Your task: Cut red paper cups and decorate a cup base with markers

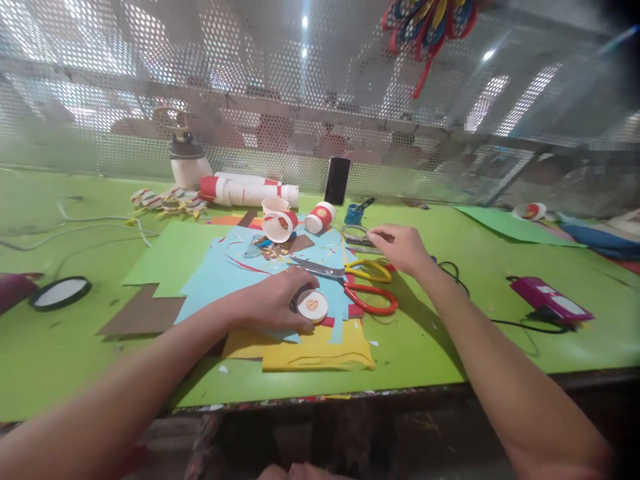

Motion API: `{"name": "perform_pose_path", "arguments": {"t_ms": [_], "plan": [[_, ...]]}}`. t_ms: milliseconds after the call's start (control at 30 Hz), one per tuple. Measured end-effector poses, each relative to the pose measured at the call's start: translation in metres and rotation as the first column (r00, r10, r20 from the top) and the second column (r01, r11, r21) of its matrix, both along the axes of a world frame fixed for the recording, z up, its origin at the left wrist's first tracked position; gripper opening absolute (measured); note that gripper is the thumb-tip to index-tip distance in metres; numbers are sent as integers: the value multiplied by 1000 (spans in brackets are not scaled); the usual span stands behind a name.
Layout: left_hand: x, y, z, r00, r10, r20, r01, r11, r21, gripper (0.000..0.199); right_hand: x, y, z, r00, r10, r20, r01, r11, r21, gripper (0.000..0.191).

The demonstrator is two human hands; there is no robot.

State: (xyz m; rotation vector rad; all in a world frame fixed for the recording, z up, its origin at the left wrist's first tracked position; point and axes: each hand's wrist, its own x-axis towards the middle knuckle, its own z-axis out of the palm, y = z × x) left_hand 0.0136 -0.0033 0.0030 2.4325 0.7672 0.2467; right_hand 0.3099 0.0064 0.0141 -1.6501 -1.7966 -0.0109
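Note:
My left hand (280, 300) is wrapped round a small round piece with a white face and an orange pattern (313, 306), low over the paper sheets. My right hand (397, 245) reaches to a roll of tape (355, 233), its fingertips pinched together at the roll's right edge. Between my hands lie scissors (320, 268) with one yellow and one red handle, blades pointing left. Beneath them spread light blue paper (205, 287) and yellow paper (320, 357). Behind stand cut paper cups (277, 223), and a red and white cup (320, 217) lies on its side.
A blue jar (354, 214), a phone (337, 181) and white-red tubes (250, 192) stand or lie at the back. On the right is a purple device (550, 300) with a black cable. Green paper (173, 257) and a black-rimmed disc (61, 293) lie left.

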Motion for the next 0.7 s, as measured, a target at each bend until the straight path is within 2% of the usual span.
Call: {"name": "perform_pose_path", "arguments": {"t_ms": [167,467,700], "plan": [[-1,2,-3,1000,-19,-7,19,1000,9,69,3,-1,-2,999,8,-46,-8,1000,1,25],[0,2,-2,999,-53,3,53,997,53,59,6,2,-6,999,7,-41,-8,1000,-22,22],[0,3,-5,1000,-12,-20,12,1000,20,60,3,-1,-5,999,9,-46,-11,999,-39,23]]}}
